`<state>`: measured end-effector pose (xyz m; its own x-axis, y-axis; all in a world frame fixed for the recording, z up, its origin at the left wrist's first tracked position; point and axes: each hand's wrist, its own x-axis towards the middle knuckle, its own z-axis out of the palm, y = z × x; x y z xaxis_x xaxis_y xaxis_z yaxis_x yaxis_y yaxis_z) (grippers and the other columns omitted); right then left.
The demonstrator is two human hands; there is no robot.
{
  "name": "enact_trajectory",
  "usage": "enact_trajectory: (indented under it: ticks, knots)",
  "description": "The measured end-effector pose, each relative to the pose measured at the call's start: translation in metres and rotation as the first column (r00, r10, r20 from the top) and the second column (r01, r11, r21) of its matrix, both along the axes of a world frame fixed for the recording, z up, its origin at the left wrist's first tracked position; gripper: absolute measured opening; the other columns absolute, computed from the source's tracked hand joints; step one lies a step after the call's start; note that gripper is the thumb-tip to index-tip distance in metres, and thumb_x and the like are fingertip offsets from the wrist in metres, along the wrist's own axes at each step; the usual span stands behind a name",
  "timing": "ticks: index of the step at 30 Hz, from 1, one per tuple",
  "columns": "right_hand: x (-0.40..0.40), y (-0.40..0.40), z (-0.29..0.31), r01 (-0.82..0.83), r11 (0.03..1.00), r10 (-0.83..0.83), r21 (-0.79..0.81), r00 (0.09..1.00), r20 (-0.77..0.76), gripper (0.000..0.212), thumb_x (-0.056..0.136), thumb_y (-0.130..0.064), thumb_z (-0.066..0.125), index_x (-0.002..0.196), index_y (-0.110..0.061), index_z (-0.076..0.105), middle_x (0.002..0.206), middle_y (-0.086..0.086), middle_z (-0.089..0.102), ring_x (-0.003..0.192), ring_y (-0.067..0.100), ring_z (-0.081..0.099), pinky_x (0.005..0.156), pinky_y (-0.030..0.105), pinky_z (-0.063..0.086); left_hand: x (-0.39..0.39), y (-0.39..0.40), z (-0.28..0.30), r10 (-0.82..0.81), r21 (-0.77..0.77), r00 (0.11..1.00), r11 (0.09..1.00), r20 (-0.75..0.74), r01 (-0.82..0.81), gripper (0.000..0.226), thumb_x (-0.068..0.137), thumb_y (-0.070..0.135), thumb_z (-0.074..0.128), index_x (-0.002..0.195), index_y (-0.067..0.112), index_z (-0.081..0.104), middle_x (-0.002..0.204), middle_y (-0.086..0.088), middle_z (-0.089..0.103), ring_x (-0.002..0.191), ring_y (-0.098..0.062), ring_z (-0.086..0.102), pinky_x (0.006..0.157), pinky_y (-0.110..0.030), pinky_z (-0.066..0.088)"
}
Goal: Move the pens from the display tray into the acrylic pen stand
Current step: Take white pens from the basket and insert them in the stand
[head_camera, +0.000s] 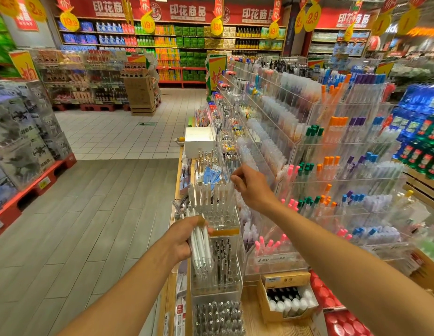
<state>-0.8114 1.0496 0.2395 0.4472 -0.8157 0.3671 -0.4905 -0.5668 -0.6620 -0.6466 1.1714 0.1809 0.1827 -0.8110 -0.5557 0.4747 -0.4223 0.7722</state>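
Observation:
My left hand (184, 238) grips a bundle of white pens (201, 248) that point down in front of the acrylic pen stands. The clear acrylic pen stand (219, 215) has a top plate full of round holes, with a row of several clear-white pens (211, 192) standing along its far side. My right hand (250, 186) is above the stand's right end and pinches the top of a clear pen (233, 190) at that row. I cannot tell if the pen's tip sits in a hole. The display tray itself is not clearly seen.
Closer acrylic stands hold dark pens (222, 258) and silver-capped pens (218, 314). A cardboard box of black and white bottles (287, 301) sits on the wooden counter. Tiered acrylic racks of coloured pens (332, 166) rise at the right. The shop aisle floor (102, 202) lies left.

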Motion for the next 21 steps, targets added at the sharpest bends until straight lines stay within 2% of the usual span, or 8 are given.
enact_trajectory:
  ticks: [3,6,9,13,16,19,21]
  knots:
    - [0.003,-0.004,-0.007,-0.009,0.998,0.004,-0.055,0.996,-0.087,0.01,0.099,-0.022,0.054,0.094,-0.014,0.057,0.083,-0.005,0.055,0.076,0.013,0.052,0.063,0.025,0.039,0.002,-0.001,0.001,0.002,-0.016,1.0,1.0,0.008,-0.002,0.016,0.088,-0.001,0.06,0.103,-0.002,0.061,0.07,-0.016,0.072,0.06,-0.023,0.064,0.052,-0.032,0.054]
    - [0.004,-0.008,-0.015,-0.032,0.997,0.02,-0.073,0.988,-0.156,0.012,0.097,-0.023,0.057,0.094,-0.013,0.061,0.095,-0.002,0.051,0.084,0.013,0.048,0.075,0.029,0.04,0.003,-0.001,0.001,-0.009,-0.019,1.0,1.0,0.006,0.009,0.01,0.088,-0.001,0.061,0.098,-0.002,0.063,0.07,-0.016,0.071,0.057,-0.023,0.065,0.051,-0.033,0.055]
    - [0.004,-0.011,-0.02,-0.024,0.999,0.016,-0.038,0.98,-0.2,0.016,0.095,-0.027,0.059,0.099,-0.013,0.065,0.102,-0.002,0.048,0.088,0.012,0.047,0.079,0.025,0.035,0.005,0.0,0.001,-0.033,-0.025,0.999,0.999,-0.015,0.032,0.004,0.086,-0.003,0.062,0.088,-0.001,0.065,0.069,-0.015,0.07,0.053,-0.021,0.066,0.05,-0.032,0.057]
    - [0.009,-0.013,-0.021,-0.012,0.999,0.004,-0.029,0.968,-0.249,0.021,0.095,-0.032,0.059,0.104,-0.015,0.068,0.101,-0.004,0.047,0.091,0.012,0.046,0.08,0.025,0.035,0.006,-0.001,0.003,-0.033,-0.042,0.997,0.999,-0.063,0.031,0.008,0.084,-0.004,0.064,0.091,-0.002,0.065,0.069,-0.016,0.07,0.055,-0.022,0.068,0.05,-0.031,0.058]
    - [0.012,-0.013,-0.02,0.007,0.999,-0.018,-0.043,0.967,-0.254,0.022,0.094,-0.034,0.06,0.101,-0.015,0.07,0.097,-0.004,0.05,0.087,0.012,0.047,0.076,0.026,0.035,0.006,0.001,0.005,-0.054,-0.05,0.996,0.997,-0.075,0.05,0.021,0.069,-0.004,0.071,0.089,-0.002,0.066,0.069,-0.016,0.07,0.055,-0.022,0.068,0.05,-0.031,0.058]
    - [0.013,-0.012,-0.019,0.008,0.999,-0.022,-0.053,0.965,-0.262,0.025,0.093,-0.033,0.063,0.091,-0.009,0.072,0.089,0.002,0.062,0.083,0.017,0.056,0.073,0.032,0.043,0.005,0.0,0.007,-0.056,-0.045,0.996,0.998,-0.069,0.053,0.006,0.08,-0.004,0.066,0.085,-0.001,0.067,0.068,-0.015,0.07,0.054,-0.021,0.068,0.049,-0.03,0.056]
    - [0.011,-0.011,-0.02,0.019,0.999,-0.028,-0.039,0.967,-0.253,0.024,0.091,-0.034,0.065,0.094,-0.01,0.07,0.092,0.0,0.063,0.086,0.017,0.058,0.075,0.031,0.046,0.005,-0.001,0.007,-0.047,-0.045,0.997,0.998,-0.068,0.044,0.004,0.086,-0.003,0.063,0.084,-0.001,0.067,0.068,-0.015,0.07,0.054,-0.021,0.068,0.049,-0.029,0.056]
